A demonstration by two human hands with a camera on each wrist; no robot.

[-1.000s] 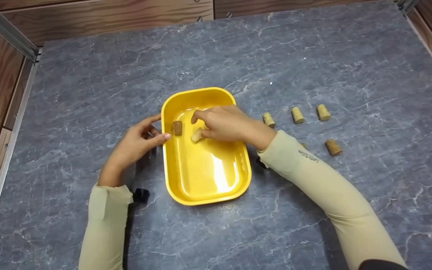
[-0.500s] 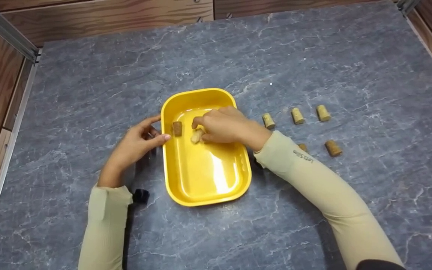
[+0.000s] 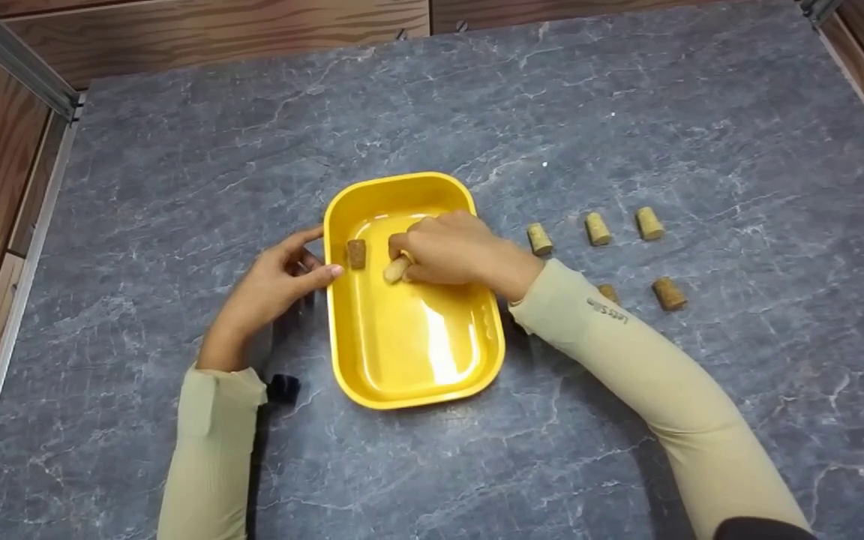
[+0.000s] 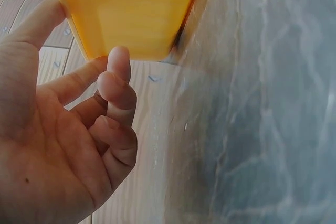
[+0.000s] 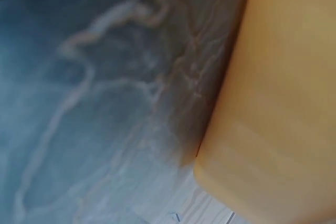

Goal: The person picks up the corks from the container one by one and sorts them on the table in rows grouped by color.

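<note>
A yellow plastic tray (image 3: 417, 401) stands on the table. My left hand (image 3: 271, 285) holds its left side, the thumb laid on the rim and the index finger at the outer wall; the other fingers are curled below in the left wrist view. My right hand (image 3: 451, 249) reaches inside over the right rim. Its thumb and index finger pinch a pale cork (image 3: 396, 270) low over the tray floor; part of the cork is hidden by the hand. A darker brown cork (image 3: 357, 254) stands near the left inner wall. The right wrist view shows only the tray's outer wall (image 5: 278, 98).
Right of the tray, three pale corks (image 3: 540, 238) lie in a row. Below them is a brown cork (image 3: 670, 293), and another brown cork (image 3: 608, 292) is partly covered by the right sleeve. Wood-patterned panels (image 3: 214, 37) border the grey marbled tabletop (image 3: 267, 142).
The right wrist has shifted slightly left and the pale cork has turned a little between the fingers. The brown cork by the sleeve shows more. The left hand keeps its place.
</note>
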